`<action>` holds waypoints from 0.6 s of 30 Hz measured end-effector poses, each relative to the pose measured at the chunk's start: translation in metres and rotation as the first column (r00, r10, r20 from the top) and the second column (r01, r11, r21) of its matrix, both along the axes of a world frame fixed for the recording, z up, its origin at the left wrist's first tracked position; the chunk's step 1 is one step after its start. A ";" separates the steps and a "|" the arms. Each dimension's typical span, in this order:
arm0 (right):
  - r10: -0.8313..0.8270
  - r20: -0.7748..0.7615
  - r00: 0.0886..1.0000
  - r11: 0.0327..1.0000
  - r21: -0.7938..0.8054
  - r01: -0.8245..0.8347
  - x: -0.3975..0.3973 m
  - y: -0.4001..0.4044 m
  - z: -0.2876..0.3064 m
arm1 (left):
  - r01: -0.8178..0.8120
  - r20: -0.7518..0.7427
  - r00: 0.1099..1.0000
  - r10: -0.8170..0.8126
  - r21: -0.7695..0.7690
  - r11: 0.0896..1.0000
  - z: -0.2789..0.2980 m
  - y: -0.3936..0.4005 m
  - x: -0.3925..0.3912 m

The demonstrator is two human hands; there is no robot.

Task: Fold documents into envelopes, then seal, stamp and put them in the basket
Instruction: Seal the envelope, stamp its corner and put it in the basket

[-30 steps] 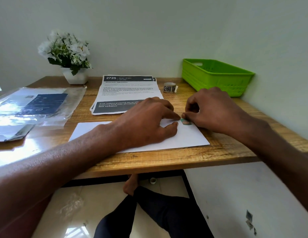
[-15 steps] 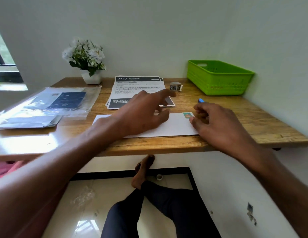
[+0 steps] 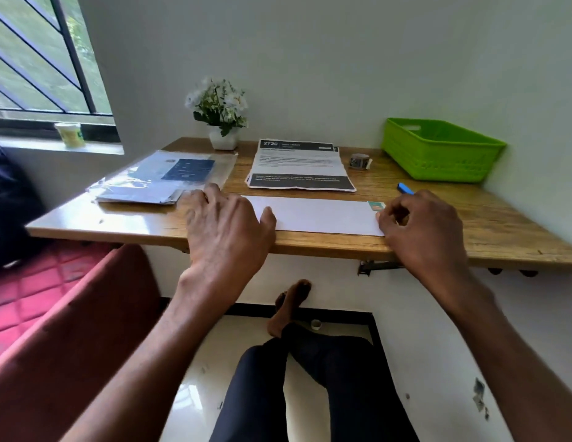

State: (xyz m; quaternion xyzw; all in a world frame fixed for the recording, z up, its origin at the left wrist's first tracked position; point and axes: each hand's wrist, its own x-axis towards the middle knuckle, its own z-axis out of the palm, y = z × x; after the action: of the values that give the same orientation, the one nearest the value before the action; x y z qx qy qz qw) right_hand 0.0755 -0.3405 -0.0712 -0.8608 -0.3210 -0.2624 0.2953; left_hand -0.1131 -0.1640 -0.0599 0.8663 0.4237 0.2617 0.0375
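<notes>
A white envelope [image 3: 316, 215] lies flat near the front edge of the wooden table [image 3: 508, 228], with a small green stamp [image 3: 375, 205] at its top right corner. My left hand [image 3: 227, 231] covers the envelope's left end with its fingers spread and relaxed, the thumb resting on the paper. My right hand [image 3: 425, 228] is curled at the envelope's right edge, thumb and forefinger pinching it just below the stamp. A stack of printed documents [image 3: 299, 167] lies behind the envelope. The green basket [image 3: 438, 161] stands at the back right.
A small roll [image 3: 358, 161] sits between the documents and the basket. A blue object [image 3: 405, 188] pokes out behind my right hand. A clear plastic pack of envelopes [image 3: 163, 177] lies at the left, a flower pot [image 3: 222, 119] at the back. A red seat [image 3: 55, 298] is below left.
My left hand slid from the envelope's middle to its left end. My right hand stayed by the stamp at the right edge. The camera pulled back and turned left.
</notes>
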 end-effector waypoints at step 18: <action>0.020 -0.079 0.997 1.000 0.025 -0.018 -0.007 -0.002 0.002 | 0.105 0.341 0.940 0.005 -0.302 0.948 0.017 -0.011 0.010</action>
State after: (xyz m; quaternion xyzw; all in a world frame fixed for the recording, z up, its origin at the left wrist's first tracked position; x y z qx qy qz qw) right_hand 0.0683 -0.3429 -0.0692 -0.8639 -0.3138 -0.2290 0.3206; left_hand -0.1028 -0.1748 -0.0428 0.8021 0.4248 0.3341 0.2542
